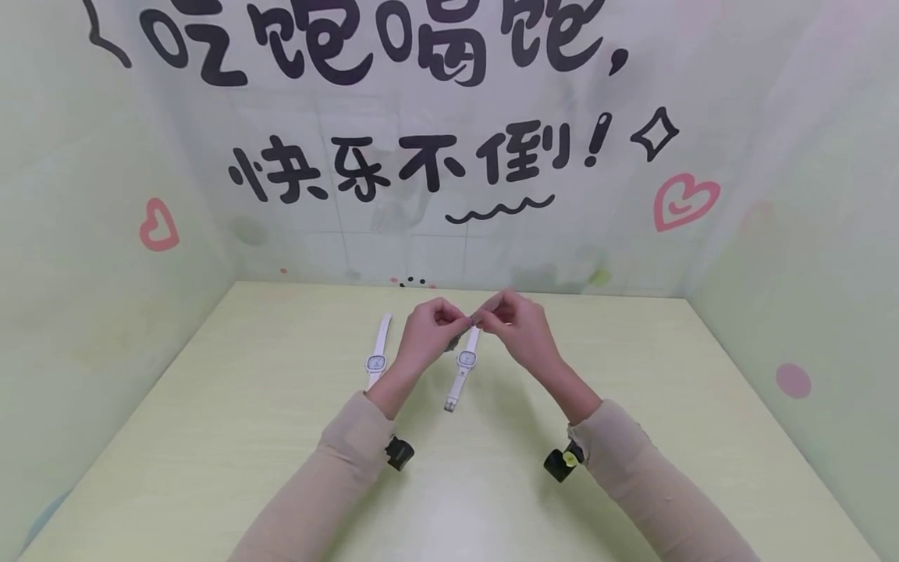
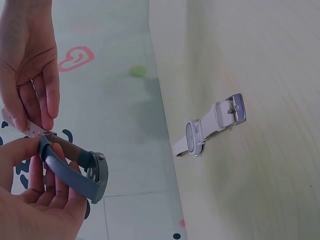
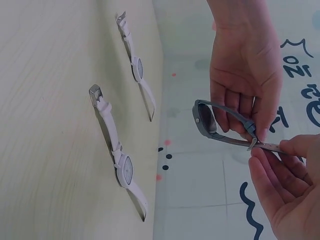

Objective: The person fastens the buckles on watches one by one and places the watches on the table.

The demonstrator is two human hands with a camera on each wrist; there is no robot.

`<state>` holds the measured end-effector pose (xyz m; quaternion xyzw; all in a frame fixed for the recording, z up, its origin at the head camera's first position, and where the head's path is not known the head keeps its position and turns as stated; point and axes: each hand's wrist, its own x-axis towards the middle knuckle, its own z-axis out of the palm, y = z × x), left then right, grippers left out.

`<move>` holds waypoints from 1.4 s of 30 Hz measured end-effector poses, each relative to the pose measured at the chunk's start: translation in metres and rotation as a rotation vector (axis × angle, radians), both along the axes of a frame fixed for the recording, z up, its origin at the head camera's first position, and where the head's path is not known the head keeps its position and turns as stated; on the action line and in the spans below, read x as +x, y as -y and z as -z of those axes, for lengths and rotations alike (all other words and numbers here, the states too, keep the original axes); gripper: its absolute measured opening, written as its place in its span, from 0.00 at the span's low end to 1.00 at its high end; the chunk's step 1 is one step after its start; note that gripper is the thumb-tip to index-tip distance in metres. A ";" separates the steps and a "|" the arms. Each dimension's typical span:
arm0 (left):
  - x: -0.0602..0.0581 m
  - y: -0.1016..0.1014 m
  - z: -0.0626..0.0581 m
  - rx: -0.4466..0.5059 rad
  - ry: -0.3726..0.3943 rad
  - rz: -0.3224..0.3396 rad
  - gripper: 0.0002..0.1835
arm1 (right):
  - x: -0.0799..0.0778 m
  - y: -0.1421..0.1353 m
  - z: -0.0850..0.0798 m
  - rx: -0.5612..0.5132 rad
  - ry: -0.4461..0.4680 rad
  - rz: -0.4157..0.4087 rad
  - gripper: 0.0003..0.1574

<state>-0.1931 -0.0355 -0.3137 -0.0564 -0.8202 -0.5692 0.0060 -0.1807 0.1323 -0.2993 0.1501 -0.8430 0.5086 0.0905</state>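
Observation:
A grey-blue wristwatch [image 2: 75, 176] is held up above the table between both hands, its strap bent into a loop with one end passed through the buckle [image 3: 253, 144]. My left hand [image 1: 427, 337] pinches the strap by the buckle. The strap's free end, with its row of holes, is pinched by my right hand [image 1: 523, 332]. In the head view the fingers mostly hide this watch. Beneath the hands a white wristwatch [image 1: 467, 359] lies stretched out with its strap unfastened. Another white wristwatch [image 1: 376, 363] lies to the left, partly covered by the left forearm.
The pale wooden table [image 1: 477, 499] meets a printed wall sheet [image 1: 393, 242] with black lettering at the back, and side panels stand left and right. Small black devices [image 1: 399, 453] sit under both wrists, near the sleeve cuffs.

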 end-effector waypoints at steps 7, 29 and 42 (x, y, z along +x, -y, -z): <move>0.002 -0.002 -0.001 0.014 -0.024 -0.008 0.08 | 0.003 0.002 0.001 0.037 -0.076 0.031 0.06; 0.004 -0.001 0.000 -0.015 -0.070 0.004 0.07 | 0.008 0.010 0.012 -0.015 -0.092 0.072 0.06; 0.006 0.001 0.000 -0.207 -0.133 0.069 0.14 | 0.006 0.007 0.014 -0.122 -0.085 0.034 0.05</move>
